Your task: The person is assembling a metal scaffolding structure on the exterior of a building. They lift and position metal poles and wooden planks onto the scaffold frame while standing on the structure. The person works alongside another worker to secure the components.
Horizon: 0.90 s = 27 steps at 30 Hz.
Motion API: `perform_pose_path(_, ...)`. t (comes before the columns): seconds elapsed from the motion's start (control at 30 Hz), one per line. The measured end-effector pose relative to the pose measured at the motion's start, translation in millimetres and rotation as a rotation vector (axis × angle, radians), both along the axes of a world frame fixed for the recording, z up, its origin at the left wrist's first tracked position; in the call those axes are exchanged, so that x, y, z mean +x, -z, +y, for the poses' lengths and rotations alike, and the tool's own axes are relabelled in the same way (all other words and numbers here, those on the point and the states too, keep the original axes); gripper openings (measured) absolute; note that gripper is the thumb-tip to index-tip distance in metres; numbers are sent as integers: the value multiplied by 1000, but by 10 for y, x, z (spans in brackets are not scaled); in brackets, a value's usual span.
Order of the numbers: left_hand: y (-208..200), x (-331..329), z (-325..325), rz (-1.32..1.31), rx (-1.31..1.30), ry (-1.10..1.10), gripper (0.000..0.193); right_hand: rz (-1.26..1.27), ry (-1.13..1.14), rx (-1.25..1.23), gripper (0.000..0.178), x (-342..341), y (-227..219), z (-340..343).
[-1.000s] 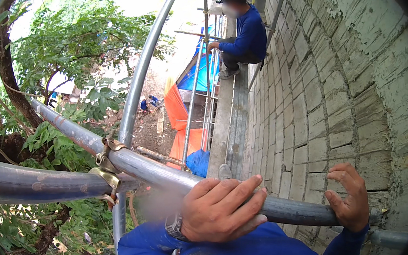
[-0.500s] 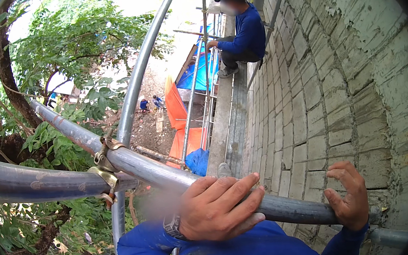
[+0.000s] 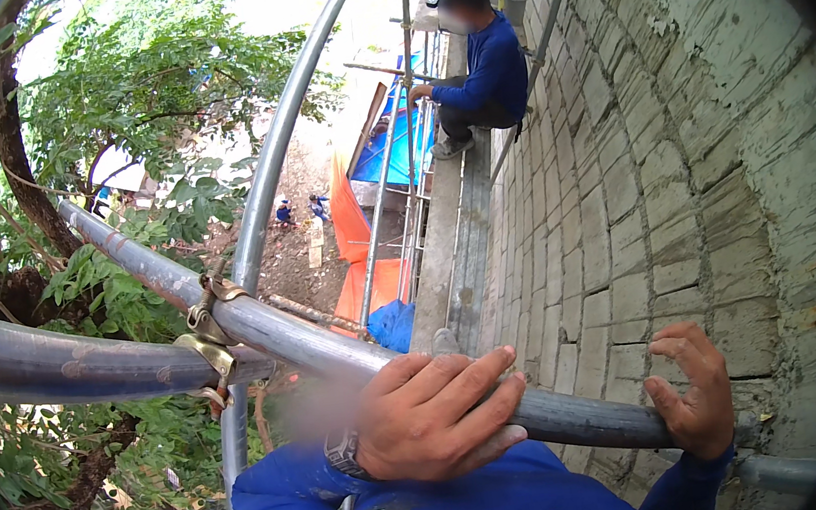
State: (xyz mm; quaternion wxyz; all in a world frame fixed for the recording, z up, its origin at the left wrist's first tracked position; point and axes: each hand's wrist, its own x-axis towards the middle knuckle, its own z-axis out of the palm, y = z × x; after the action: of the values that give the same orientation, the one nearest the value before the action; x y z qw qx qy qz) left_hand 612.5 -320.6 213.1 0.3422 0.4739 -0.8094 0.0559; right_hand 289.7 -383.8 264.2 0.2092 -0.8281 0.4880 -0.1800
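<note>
Grey metal pipe (image 3: 588,418), round, scuffed; left hand (image 3: 437,418) draped over, grip unclosed; right hand (image 3: 694,394) curved, grip wide.

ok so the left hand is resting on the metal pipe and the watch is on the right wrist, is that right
Not quite: the watch is at the wrist of the left hand, not the right, as the head view shows. That hand does rest on the metal pipe.
</note>
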Motion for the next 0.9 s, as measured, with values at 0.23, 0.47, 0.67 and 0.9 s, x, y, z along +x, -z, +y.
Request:
perform_pose_path(0.23, 19, 36, 49, 11, 4, 33, 39, 3, -1, -34, 33, 41, -26, 38)
perform_pose_path(0.47, 13, 210, 281, 213, 21, 237, 34, -55, -8, -17, 28, 14, -8, 125)
perform_pose_path(0.67, 309, 389, 898, 433, 58, 145, 27, -38, 12, -33, 27, -127, -20, 181)
perform_pose_path(0.9, 357, 1305, 2074, 305, 109, -627, 31, -53, 43, 61, 26, -120, 125, 142)
